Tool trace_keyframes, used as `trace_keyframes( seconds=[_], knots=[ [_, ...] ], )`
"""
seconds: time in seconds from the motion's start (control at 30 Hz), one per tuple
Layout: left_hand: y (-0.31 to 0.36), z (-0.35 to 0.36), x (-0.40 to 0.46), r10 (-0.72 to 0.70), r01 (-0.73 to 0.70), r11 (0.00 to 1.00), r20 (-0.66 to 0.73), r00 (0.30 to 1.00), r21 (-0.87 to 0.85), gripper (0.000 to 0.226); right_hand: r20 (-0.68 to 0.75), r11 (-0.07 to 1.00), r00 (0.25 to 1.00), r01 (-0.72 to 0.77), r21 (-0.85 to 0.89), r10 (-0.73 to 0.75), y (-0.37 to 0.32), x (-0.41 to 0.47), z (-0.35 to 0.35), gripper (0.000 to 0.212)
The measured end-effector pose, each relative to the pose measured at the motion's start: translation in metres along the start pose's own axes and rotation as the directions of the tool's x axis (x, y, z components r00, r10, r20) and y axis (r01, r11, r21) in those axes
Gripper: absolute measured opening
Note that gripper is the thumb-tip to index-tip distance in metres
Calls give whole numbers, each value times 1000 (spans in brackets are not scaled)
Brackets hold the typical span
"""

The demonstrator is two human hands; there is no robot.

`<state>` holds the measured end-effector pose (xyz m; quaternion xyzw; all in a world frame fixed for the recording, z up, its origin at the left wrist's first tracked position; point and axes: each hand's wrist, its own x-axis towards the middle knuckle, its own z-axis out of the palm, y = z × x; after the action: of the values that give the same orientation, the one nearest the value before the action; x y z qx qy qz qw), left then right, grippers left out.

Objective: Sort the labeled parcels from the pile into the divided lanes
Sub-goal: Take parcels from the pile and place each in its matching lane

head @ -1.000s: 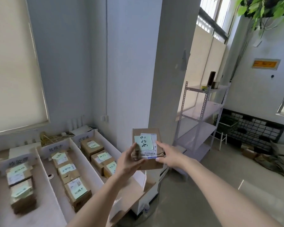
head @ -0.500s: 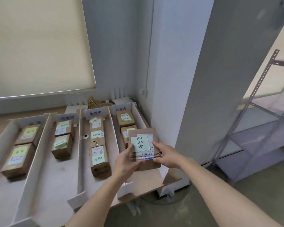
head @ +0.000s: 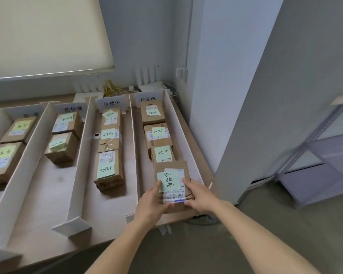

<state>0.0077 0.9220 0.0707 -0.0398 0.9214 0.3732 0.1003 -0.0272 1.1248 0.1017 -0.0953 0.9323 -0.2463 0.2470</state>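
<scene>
From the head camera, both hands were clamped on one cardboard parcel, the left hand at its 7 o'clock corner, the right hand at 4 o'clock. The parcel, bearing a green note, sat at the near end of the rightmost lane, just behind three boxes. At 10 o'clock lay the middle lane's boxes

Both hands' grip holds a parcel (green-noted) seemingly over the rightmost lane.
</scene>
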Motion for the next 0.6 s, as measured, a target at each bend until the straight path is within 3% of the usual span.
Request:
trace_keyframes(
  seconds=[0.6],
  knots=[
    [-36, 40, 44, -91, 69, 967, 78, 993, 246, 94, 114, 996, 990, -80, -29, 82, 28, 60, 47, 86]
  ],
)
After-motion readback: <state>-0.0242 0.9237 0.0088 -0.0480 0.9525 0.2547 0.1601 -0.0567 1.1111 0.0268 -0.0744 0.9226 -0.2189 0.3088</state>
